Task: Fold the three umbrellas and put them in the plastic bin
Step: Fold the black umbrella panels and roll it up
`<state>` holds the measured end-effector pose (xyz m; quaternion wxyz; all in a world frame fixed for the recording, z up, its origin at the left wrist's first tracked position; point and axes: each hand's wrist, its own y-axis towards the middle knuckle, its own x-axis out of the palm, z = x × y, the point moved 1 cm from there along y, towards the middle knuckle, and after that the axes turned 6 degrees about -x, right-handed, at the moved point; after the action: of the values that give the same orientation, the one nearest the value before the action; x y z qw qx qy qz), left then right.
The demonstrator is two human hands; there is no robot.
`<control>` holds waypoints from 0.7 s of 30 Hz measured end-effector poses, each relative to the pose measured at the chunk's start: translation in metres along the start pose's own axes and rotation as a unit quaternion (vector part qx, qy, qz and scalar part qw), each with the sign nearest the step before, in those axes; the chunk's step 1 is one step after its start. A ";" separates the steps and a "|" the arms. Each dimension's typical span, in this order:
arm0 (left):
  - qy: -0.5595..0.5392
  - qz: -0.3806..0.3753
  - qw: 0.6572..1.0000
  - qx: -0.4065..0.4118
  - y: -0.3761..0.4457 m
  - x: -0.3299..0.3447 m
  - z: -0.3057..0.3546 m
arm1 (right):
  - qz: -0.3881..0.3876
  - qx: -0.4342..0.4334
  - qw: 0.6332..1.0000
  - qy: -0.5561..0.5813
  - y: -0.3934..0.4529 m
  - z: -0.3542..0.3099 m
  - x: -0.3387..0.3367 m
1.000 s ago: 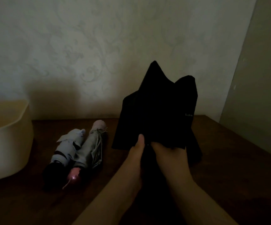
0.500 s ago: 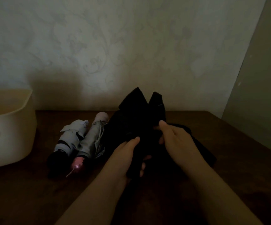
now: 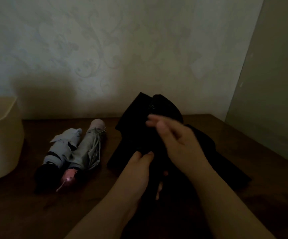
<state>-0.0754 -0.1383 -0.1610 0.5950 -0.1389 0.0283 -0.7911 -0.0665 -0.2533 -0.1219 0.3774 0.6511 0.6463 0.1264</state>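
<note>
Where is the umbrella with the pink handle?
In the head view the grey umbrella with the pink handle lies left of centre on the wooden table, right beside the pale blue umbrella and left of the black umbrella.

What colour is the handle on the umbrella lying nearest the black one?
Pink, on the grey-green umbrella; its handle shows best in the head view, the only one.

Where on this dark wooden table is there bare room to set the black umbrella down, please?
Bare patches: the near-left tabletop in front of the two folded grey umbrellas, and the far-right corner by the wall. The strip between the cream plastic bin and those umbrellas is narrow. The middle is crowded by the black fabric umbrella and both hands.
</note>
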 end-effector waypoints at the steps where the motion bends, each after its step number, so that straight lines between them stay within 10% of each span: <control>1: -0.015 0.008 1.000 -0.002 0.000 0.001 0.001 | 0.097 0.015 0.995 0.002 0.001 0.002 -0.005; 4: -0.039 0.021 0.999 0.010 0.000 0.002 0.004 | 0.209 0.167 0.960 -0.089 0.005 0.014 -0.020; 9: -0.011 0.033 0.997 0.069 -0.003 0.000 0.007 | 0.048 0.435 0.899 0.002 0.005 0.022 -0.005; 15: 0.004 -0.031 0.995 0.092 -0.016 0.006 0.011 | 0.081 0.415 0.863 0.275 0.004 0.016 -0.005; 21: 0.071 0.018 0.997 0.033 -0.008 0.006 0.009 | 0.184 0.376 0.869 0.265 0.000 0.014 0.000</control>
<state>-0.0820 -0.1405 -0.1491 0.6098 -0.0618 0.0468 -0.7888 -0.0573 -0.2577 -0.1315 -0.1116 0.7931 0.5888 0.1087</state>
